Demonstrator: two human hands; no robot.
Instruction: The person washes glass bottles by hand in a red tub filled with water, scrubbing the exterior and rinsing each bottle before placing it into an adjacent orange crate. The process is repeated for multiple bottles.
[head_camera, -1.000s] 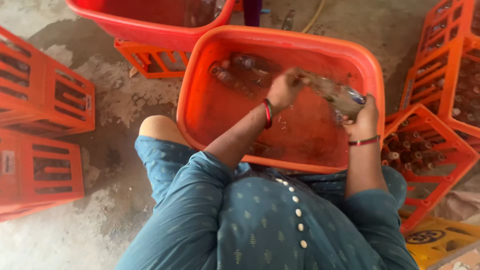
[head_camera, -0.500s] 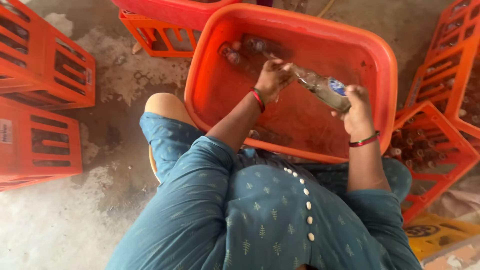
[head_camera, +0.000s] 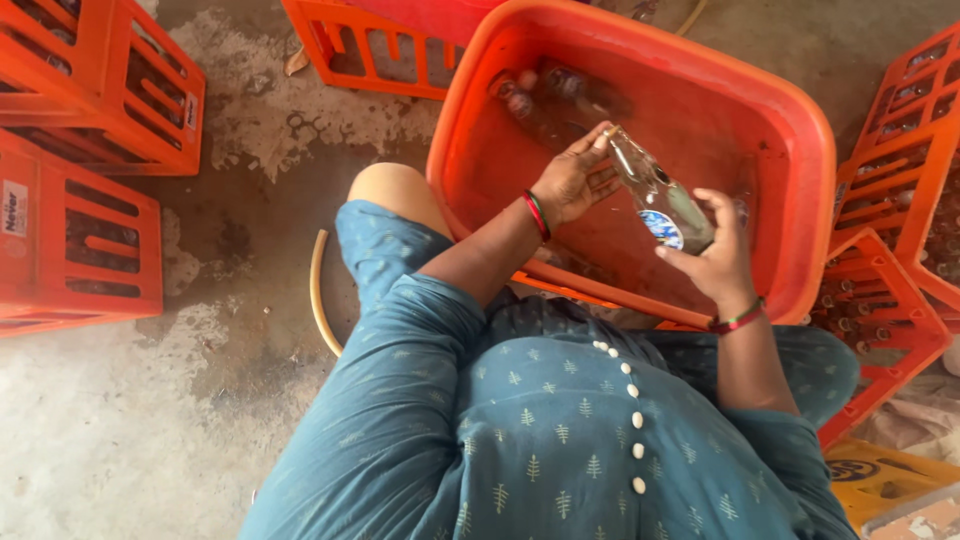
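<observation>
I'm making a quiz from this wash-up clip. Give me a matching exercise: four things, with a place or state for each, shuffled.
Things:
1 glass bottle
2 orange tub
3 hose
4 yellow crate

Places or states:
a lies curved on the floor by the knee
b held tilted in both hands
c at the lower right corner
d holds sunken bottles

Pairs: 1-b, 2-d, 3-a, 4-c

Round blue-white label (head_camera: 662, 228) on bottle (head_camera: 660, 200); white sticker (head_camera: 14, 208) on left crate (head_camera: 75, 245).
</observation>
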